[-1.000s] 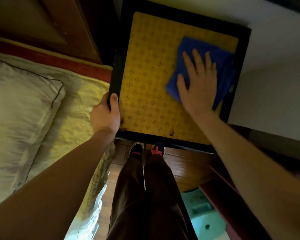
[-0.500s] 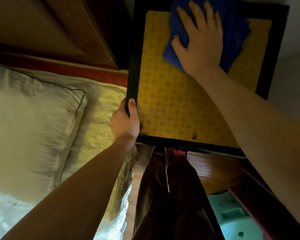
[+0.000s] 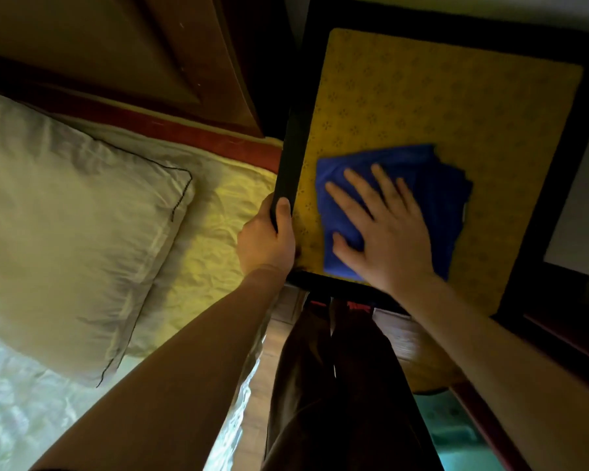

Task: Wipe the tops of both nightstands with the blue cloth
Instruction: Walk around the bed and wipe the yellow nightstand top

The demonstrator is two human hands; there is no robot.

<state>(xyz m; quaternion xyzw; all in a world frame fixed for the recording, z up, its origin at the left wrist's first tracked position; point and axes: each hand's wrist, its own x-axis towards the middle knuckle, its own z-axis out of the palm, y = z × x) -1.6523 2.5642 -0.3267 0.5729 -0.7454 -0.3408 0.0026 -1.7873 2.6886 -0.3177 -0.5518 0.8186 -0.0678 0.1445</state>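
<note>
A nightstand [image 3: 456, 96] with a black frame and a yellow patterned top fills the upper right. The folded blue cloth [image 3: 436, 192] lies flat on its near left part. My right hand [image 3: 385, 229] presses on the cloth with fingers spread, palm down. My left hand [image 3: 269, 239] grips the nightstand's black left edge near the front corner, thumb on top of the frame. Only this one nightstand is in view.
A bed with a pale pillow [image 3: 65, 226] and yellowish sheet [image 3: 215, 239] lies close on the left, under a wooden headboard [image 3: 133, 56]. My dark trousers [image 3: 337, 385] stand on wood floor before the nightstand. A white wall [image 3: 585, 205] is at right.
My right hand slid the blue cloth from the far side of the top back toward me and leftward to the near left corner. My left hand kept its grip on the frame's edge.
</note>
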